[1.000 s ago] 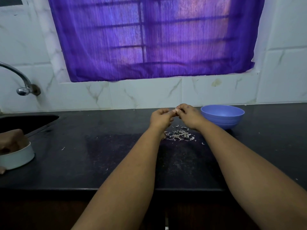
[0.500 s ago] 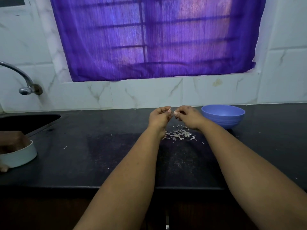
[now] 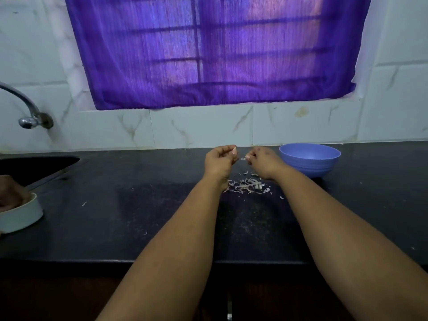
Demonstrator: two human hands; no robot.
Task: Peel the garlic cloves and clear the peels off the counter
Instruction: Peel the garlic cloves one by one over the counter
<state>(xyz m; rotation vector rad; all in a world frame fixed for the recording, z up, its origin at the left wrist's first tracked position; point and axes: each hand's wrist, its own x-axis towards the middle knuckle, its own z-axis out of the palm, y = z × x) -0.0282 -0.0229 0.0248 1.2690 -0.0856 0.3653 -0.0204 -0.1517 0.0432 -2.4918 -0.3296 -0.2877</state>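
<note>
Both my hands are held up over the black counter (image 3: 139,223), just above a small heap of pale garlic peels (image 3: 247,186). My left hand (image 3: 220,159) has its fingers curled round a garlic clove that is mostly hidden inside the fist. My right hand (image 3: 262,161) pinches a thin strip of peel (image 3: 243,158) that sticks out toward the left hand. A small gap separates the two hands. A blue plastic bowl (image 3: 310,158) stands on the counter right of my right hand; its inside is not visible from here.
A white bowl (image 3: 20,216) sits at the counter's left edge with another person's hand (image 3: 11,193) on it. A sink (image 3: 34,165) and tap (image 3: 27,107) are at the far left. Stray peel bits lie scattered on the counter. A purple curtain hangs behind.
My hands, touching a second ago, have drawn apart. The right hand has pulled a strip of peel away from the clove in the left hand.
</note>
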